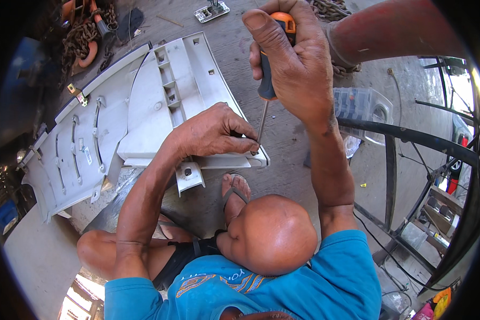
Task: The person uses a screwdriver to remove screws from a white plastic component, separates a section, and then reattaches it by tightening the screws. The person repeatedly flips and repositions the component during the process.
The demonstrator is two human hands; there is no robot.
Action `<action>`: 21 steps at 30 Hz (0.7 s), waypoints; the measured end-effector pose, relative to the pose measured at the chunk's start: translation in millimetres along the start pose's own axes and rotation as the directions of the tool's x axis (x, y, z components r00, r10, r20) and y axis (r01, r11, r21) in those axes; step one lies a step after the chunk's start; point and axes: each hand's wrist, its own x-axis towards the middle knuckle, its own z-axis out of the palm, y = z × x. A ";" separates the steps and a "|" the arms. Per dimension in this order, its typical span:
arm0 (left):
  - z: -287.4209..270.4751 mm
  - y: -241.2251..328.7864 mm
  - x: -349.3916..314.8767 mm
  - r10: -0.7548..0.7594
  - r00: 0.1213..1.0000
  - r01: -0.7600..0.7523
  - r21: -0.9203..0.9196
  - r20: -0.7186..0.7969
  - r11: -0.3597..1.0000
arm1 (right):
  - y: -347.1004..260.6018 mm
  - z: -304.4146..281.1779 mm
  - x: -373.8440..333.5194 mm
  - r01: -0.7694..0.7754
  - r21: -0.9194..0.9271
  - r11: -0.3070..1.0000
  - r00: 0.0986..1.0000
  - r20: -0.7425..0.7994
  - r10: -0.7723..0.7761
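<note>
In my right hand is a screwdriver with an orange and dark grey handle, my fingers wrapped round it. Its metal shaft slants down to the near right corner of a large white plastic panel. My left hand pinches at that same corner, thumb and forefinger beside the screwdriver's tip. Whatever lies between those fingertips is too small to make out. Ribs and square openings run along the panel, and a white tab with a hole juts out below my left wrist.
Rusty chains with an orange hook lie at the far left. A clear plastic organizer box stands right of my right forearm, near a black metal frame. A thick reddish pipe crosses the upper right. My bent knee is close below the panel.
</note>
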 end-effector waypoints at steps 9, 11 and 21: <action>6.6 0.5 -2.9 -0.008 0.999 0.010 0.058 -0.032 0.998 | -1.5 -0.5 -7.1 0.064 -0.066 0.996 0.998 -0.017 -0.065; 7.0 -0.5 -4.3 0.017 0.999 -0.013 0.063 -0.052 0.998 | -4.3 -0.1 -8.0 0.082 -0.076 0.994 0.996 -0.021 -0.084; 7.9 0.3 -7.7 -0.008 0.997 0.013 0.062 -0.073 0.998 | -3.9 2.5 -11.0 0.104 -0.095 0.990 0.994 -0.036 -0.107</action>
